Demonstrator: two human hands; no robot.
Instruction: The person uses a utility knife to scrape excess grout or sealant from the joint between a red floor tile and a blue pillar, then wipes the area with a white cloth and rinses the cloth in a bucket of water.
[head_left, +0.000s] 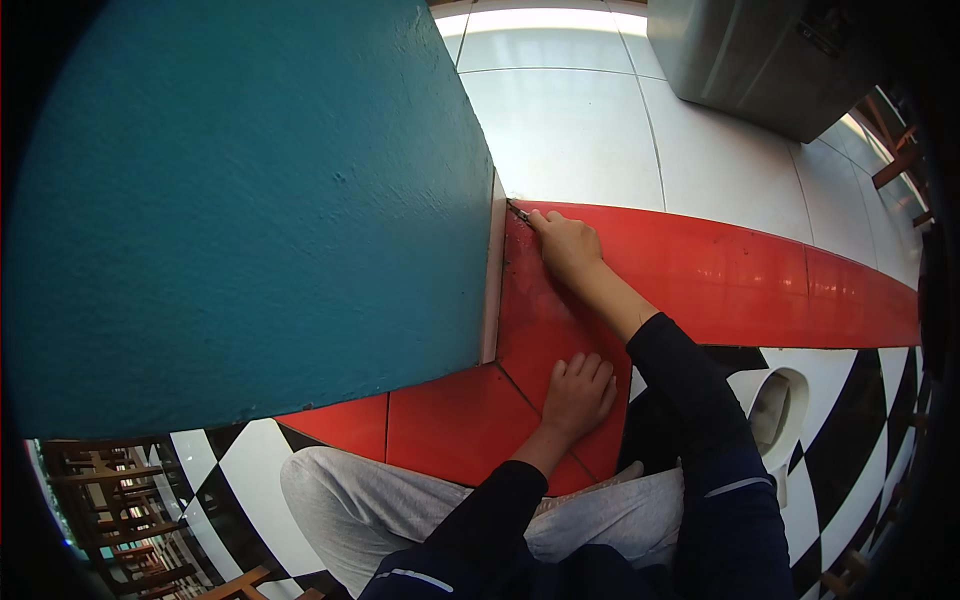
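In my right hand (570, 248) is a thin, dark metal tool (518, 212), pinched between the fingers. Its tip meets the corner where the red tile (650, 270), the white floor tile and the pink skirting strip (494, 270) come together. The tool's exact kind is too small to make out. My left hand (580, 395) lies on the red tile closer to me, palm down with nothing in it, its fingers extended and slightly bent. A teal painted wall block (270, 220) rises just left of both hands, with the skirting along its base.
Beyond the red tiles lies white tiled flooring (560, 130), with a large grey box-shaped thing (760, 60) at the back right. A white plastic object with an oval opening (800, 395) stands beside my right arm. Wooden chairs (110, 500) are at the lower left, near black-and-white checkered floor (250, 460).
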